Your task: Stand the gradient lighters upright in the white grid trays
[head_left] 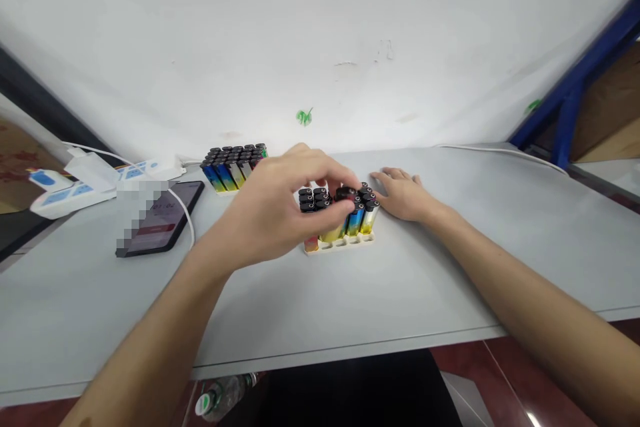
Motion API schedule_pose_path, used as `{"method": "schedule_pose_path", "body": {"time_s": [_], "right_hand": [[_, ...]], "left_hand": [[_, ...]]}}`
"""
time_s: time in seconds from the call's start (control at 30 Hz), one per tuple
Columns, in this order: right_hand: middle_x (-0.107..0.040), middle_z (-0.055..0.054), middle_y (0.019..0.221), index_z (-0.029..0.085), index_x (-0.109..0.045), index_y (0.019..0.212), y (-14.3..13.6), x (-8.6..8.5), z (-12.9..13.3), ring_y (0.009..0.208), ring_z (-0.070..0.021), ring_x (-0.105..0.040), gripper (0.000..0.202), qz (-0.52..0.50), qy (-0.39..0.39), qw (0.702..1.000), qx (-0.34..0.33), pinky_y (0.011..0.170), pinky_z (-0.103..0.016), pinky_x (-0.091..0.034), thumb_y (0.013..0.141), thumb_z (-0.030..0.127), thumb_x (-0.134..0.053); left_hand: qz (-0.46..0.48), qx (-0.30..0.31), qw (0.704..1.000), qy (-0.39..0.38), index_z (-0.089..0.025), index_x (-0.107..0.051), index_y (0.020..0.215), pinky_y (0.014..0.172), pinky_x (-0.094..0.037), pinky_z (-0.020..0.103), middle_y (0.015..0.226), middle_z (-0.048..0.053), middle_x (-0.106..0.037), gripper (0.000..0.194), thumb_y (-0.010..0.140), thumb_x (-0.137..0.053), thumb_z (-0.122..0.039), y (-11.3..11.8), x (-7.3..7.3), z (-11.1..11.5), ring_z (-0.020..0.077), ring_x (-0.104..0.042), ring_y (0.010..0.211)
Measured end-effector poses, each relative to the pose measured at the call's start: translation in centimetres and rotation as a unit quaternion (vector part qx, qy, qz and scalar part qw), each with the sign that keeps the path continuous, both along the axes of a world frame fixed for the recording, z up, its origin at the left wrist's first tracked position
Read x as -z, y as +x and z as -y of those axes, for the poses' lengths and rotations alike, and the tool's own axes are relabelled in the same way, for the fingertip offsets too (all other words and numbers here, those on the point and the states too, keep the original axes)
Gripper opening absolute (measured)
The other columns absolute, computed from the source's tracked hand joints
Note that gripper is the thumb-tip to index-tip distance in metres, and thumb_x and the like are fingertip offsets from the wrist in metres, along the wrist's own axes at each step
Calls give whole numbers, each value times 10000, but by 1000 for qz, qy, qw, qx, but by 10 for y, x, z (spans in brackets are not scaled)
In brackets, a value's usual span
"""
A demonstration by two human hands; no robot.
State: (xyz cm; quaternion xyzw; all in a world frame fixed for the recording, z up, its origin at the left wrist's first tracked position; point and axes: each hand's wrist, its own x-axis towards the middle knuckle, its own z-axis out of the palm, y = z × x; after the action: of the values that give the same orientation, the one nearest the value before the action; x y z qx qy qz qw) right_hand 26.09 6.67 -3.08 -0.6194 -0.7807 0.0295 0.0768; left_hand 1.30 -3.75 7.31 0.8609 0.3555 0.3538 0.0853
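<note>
My left hand pinches a black-topped item between thumb and fingers, above a white slotted tray. Several upright black-topped, colourful cylinders stand in this tray, and some of its front slots hold nothing. My left hand hides part of the tray. Just right of the tray, my right hand lies low on the table with its fingers spread, close to the rear cylinders. A second group of similar cylinders stands in another tray, behind my left hand.
A phone lies at the left on the grey table, with a white cable across it. Behind it is a power strip with plugs. A white wall rises at the back. A plastic bottle is below the table's front edge.
</note>
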Motion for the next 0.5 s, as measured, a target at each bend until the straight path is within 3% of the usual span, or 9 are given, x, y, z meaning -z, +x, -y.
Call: {"method": "schedule_pose_path", "body": {"time_s": [0.27,0.5], "right_hand": [[-404,-188,1545,212,-494,1430,0,-1,0,1432,-391,-338,644,-7,-8,1000,2,1108,-692,-251,952,610,-325],[-399,-201,1545,191,-490,1437,0,0,0,1415,-404,-354,654,-3,-3,1000,-2,1098,-691,-261,956,602,-323]], "left_hand": [[-125,33,991,-33,-243,-685,899,705,-456,280,844,-22,-697,66,835,-672,-243,0,5,-3,172,-552,911],[-165,28,986,-28,-233,-685,858,779,-439,324,826,-8,-686,46,825,-654,-230,-4,7,-7,190,-517,886]]}}
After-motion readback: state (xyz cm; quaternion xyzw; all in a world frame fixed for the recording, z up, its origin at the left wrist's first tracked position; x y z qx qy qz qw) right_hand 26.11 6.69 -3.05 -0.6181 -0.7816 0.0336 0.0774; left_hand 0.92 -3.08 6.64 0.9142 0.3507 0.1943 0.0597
